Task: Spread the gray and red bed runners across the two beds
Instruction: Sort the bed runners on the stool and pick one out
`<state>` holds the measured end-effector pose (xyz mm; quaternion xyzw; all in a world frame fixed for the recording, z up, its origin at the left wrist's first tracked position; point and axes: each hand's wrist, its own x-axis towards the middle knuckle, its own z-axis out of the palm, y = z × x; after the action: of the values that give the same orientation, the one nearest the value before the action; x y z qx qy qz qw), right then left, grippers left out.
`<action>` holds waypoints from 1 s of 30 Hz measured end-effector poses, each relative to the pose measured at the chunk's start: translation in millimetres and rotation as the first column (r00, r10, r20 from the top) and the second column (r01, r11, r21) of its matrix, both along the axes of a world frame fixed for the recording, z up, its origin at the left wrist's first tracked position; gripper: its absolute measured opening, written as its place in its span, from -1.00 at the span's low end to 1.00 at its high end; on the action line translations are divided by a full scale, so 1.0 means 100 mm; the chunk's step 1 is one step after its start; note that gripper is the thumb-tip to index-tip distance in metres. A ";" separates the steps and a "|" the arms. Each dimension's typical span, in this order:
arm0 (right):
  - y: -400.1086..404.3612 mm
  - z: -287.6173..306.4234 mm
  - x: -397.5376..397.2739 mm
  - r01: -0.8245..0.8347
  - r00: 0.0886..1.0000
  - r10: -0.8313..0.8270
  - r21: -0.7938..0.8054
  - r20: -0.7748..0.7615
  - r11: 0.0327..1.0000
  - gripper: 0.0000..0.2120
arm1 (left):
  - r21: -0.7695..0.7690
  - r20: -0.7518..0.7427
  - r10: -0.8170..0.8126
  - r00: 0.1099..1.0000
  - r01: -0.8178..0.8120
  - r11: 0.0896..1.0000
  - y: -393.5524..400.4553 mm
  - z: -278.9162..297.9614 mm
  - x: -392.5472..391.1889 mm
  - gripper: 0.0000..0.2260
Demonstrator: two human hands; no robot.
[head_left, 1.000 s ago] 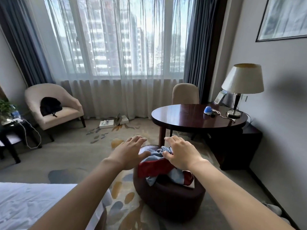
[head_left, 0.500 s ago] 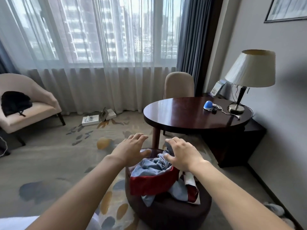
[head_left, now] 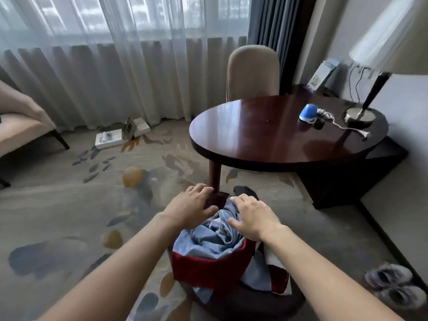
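Note:
A crumpled heap of gray-blue and red bed runners (head_left: pixel 215 246) lies on a round dark brown ottoman (head_left: pixel 266 300) in front of me. My left hand (head_left: pixel 191 206) hovers over the heap's far left edge, fingers spread and straight. Over the top right of the heap my right hand (head_left: pixel 252 217) is spread with its fingers on the gray cloth. Neither hand has cloth pinched in it. No bed shows in this view.
A round dark wood table (head_left: pixel 266 135) stands just beyond the ottoman, with a lamp (head_left: pixel 361 112) and a blue device (head_left: pixel 308 113) on it. A beige chair (head_left: pixel 253 72) sits behind it. Slippers (head_left: pixel 393 288) lie at the right; white boxes (head_left: pixel 111 139) by the curtain.
I have stepped closer and looked further down; the bed corner has left the view. Both hands have stayed spread over the heap, which now shows more fully.

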<state>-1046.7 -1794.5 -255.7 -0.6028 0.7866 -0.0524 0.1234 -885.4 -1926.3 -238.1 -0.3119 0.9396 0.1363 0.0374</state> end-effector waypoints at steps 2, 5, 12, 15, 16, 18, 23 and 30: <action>-0.17 -0.24 -0.08 -0.007 0.999 0.005 0.061 0.033 0.998 -0.38 | 0.052 0.051 -0.013 0.999 0.010 0.999 -0.19 -0.31 -0.10 -0.41; -0.38 -0.63 -0.18 -0.049 0.998 0.045 0.147 0.033 0.988 -0.41 | 0.123 0.109 -0.022 0.994 0.009 0.992 -0.43 -0.78 -0.21 -0.39; -0.66 -1.66 -0.25 -0.163 0.987 0.154 0.332 0.052 0.929 -0.16 | 0.215 0.371 -0.169 0.913 0.093 0.972 -0.58 -1.95 -0.34 -0.07; -0.70 -2.13 -0.24 -0.207 0.978 0.204 0.421 0.052 0.883 -0.01 | 0.314 0.479 -0.223 0.849 0.072 0.947 -0.49 -2.46 -0.35 0.13; -0.71 -2.27 -0.23 -0.211 0.976 0.213 0.440 0.047 0.873 0.03 | 0.334 0.498 -0.239 0.834 0.070 0.940 -0.45 -2.61 -0.35 0.17; -0.74 -2.51 -0.22 -0.219 0.972 0.234 0.482 0.029 0.848 0.09 | 0.351 0.526 -0.262 0.809 0.074 0.933 -0.38 -2.88 -0.36 0.23; -0.79 -3.01 -0.18 -0.193 0.977 0.211 0.550 0.032 0.813 0.04 | 0.298 0.567 -0.249 0.785 0.086 0.951 -0.25 -3.39 -0.38 0.10; -0.82 -3.26 0.01 -0.115 0.991 0.135 0.435 -0.016 0.893 -0.69 | 0.192 0.411 -0.242 0.879 0.177 0.965 -0.22 -3.74 -0.33 -0.49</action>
<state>-1045.4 -1876.2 -581.5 -0.6106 0.7408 0.1455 0.2391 -918.5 -1948.8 -612.0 -0.2269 0.9233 0.1287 0.2819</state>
